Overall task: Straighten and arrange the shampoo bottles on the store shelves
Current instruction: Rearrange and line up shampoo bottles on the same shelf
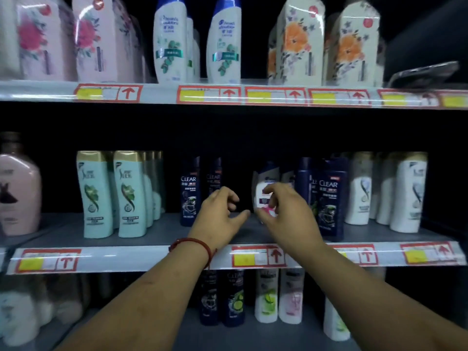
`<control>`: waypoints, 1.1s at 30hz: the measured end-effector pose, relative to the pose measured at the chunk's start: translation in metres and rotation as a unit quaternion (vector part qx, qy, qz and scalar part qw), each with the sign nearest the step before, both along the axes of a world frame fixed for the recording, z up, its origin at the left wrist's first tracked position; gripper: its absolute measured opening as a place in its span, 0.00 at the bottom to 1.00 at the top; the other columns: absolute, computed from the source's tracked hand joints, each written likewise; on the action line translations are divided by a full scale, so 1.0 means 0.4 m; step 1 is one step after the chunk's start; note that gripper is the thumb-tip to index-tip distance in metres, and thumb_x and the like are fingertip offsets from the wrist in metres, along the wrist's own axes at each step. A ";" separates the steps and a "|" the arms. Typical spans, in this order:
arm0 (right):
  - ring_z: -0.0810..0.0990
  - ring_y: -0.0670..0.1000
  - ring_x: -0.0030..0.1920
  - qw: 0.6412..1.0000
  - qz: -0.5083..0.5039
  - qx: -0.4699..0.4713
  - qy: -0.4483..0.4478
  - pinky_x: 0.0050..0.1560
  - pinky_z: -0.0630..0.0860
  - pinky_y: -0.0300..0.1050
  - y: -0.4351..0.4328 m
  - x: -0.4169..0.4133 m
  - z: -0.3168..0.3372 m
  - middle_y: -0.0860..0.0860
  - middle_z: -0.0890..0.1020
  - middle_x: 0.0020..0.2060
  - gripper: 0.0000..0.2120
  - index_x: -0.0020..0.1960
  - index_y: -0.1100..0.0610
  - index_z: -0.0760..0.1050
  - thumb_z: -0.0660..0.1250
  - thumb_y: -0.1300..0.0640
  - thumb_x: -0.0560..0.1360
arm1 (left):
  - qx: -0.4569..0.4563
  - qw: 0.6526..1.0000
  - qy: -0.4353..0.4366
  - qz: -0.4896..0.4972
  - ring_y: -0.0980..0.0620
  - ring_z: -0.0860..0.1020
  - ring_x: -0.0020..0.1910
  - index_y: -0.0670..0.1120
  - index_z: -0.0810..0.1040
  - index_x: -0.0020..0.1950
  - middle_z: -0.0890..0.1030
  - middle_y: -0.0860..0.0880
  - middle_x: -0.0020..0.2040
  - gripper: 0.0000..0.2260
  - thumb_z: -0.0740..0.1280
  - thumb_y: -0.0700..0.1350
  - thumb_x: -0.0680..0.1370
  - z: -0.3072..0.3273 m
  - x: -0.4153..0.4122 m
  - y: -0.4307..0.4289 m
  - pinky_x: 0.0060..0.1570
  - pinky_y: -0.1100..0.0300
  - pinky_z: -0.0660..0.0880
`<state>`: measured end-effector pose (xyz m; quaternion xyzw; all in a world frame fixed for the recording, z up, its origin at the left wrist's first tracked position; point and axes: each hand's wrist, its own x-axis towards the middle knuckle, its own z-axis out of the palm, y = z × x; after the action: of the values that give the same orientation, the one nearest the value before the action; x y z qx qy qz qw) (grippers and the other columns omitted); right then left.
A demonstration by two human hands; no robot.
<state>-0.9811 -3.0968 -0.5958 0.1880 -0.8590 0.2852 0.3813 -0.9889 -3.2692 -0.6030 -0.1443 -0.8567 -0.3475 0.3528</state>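
On the middle shelf (pixel 141 230) a white shampoo bottle with a blue cap and pink label (pixel 263 182) stands slightly tilted in the gap between dark blue Clear bottles. My right hand (pixel 286 214) is at its lower front, thumb and curled fingers pinching it. My left hand (pixel 220 211), with a red string bracelet on the wrist, hovers just left of it with loosely curled fingers, holding nothing. Two dark blue Clear bottles (pixel 189 191) stand left of my hands and another Clear bottle (pixel 329 196) stands to the right.
Mint green bottles (pixel 95 196) in rows fill the shelf's left part, with a pink bottle (pixel 17 193) at the far left. White bottles (pixel 407 193) stand at the right. The top shelf holds floral boxes and Head & Shoulders bottles (pixel 171 41). More bottles (pixel 233 297) stand on the lower shelf.
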 end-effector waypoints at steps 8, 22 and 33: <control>0.73 0.52 0.46 0.975 -0.095 -0.198 -0.002 0.43 0.66 0.43 0.278 0.015 -0.009 0.52 0.74 0.48 0.20 0.53 0.55 0.68 0.76 0.49 0.72 | 0.090 0.992 -0.081 -0.029 0.51 0.75 0.54 0.48 0.69 0.59 0.73 0.49 0.59 0.27 0.75 0.59 0.70 -0.002 -0.038 0.277 0.50 0.62 0.71; 0.79 0.39 0.39 0.969 0.003 -0.193 -0.153 0.35 0.72 0.33 0.272 -0.038 -0.030 0.41 0.81 0.39 0.13 0.50 0.51 0.76 0.78 0.52 0.71 | 0.085 0.980 -0.151 -0.096 0.59 0.80 0.47 0.50 0.77 0.63 0.82 0.55 0.50 0.20 0.76 0.51 0.73 -0.006 -0.081 0.270 0.52 0.59 0.79; 0.79 0.42 0.39 0.971 0.061 -0.140 -0.181 0.34 0.72 0.29 0.109 -0.031 -0.010 0.45 0.82 0.40 0.10 0.49 0.54 0.78 0.76 0.53 0.73 | 0.097 0.982 -0.159 0.037 0.57 0.79 0.46 0.50 0.71 0.56 0.79 0.54 0.49 0.21 0.77 0.50 0.69 0.005 0.024 -0.067 0.49 0.56 0.78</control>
<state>-0.9934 -3.0531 -0.5999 0.1301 -0.8520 0.4550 0.2240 -0.9793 -3.2961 -0.6010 -0.0198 -0.8688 -0.4344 0.2368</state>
